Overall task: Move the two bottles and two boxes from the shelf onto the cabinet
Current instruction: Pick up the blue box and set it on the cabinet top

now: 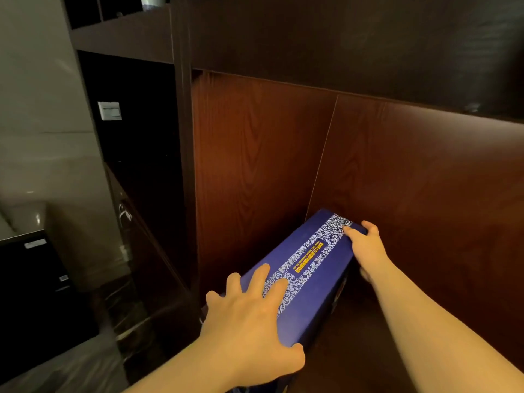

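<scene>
A long blue box (320,282) with a white swirl-patterned band and yellow lettering lies in the lower middle, angled from near left to far right, close to the reddish wood back panel. My left hand (249,316) lies spread on its near end, thumb wrapped around the near edge. My right hand (364,243) grips its far right corner, fingers over the top edge. No bottle and no second box can be seen.
A dark wooden upright (184,165) divides the recess from open shelf compartments at the left. A white switch plate (110,110) sits on the dark left wall. A black appliance (31,293) stands at the lower left. The dark cabinet surface (368,350) runs under my right forearm.
</scene>
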Motion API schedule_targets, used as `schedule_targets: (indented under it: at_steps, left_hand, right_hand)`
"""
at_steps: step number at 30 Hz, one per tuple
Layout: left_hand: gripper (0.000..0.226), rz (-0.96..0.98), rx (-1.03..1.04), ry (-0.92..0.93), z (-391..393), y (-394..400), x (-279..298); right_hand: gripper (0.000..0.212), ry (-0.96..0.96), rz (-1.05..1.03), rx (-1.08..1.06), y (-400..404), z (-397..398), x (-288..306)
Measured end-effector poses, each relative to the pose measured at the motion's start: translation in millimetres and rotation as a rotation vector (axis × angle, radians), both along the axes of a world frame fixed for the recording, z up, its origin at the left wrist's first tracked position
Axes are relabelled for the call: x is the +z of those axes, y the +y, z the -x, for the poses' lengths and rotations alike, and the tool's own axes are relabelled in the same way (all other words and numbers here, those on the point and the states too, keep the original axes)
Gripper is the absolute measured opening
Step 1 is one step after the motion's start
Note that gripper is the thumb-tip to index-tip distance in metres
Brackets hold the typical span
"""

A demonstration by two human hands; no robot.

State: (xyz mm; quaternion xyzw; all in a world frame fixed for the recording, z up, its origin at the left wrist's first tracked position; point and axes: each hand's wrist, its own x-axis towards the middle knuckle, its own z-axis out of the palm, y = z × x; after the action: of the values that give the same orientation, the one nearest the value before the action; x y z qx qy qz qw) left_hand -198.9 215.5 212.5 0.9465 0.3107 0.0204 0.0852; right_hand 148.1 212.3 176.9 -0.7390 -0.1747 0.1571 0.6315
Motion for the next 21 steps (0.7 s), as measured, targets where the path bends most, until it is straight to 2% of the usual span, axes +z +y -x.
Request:
schedule_targets:
  at_steps: [12,14,18,21]
  left_hand:
    - [0.096,0.008,-0.153,-0.061,-6,30,-1]
    - [0.096,0.01,-0.2,-0.064,-6,35,0]
    - [0.095,0.058,-0.284,-0.087,-5,49,1]
    - [0.088,0.098,-0.338,-0.089,-5,59,0]
  right_hand:
    - [0.068,-0.026,-0.013,-0.16,-57,-7,-4]
    - [0.06,-0.036,-0.017,-0.222,-73,-2,-5]
    - [0.028,-0.076,-0.023,-0.338,-107,15,-5]
    - [0.023,-0.108,0.004,-0.396,-132,29,-5]
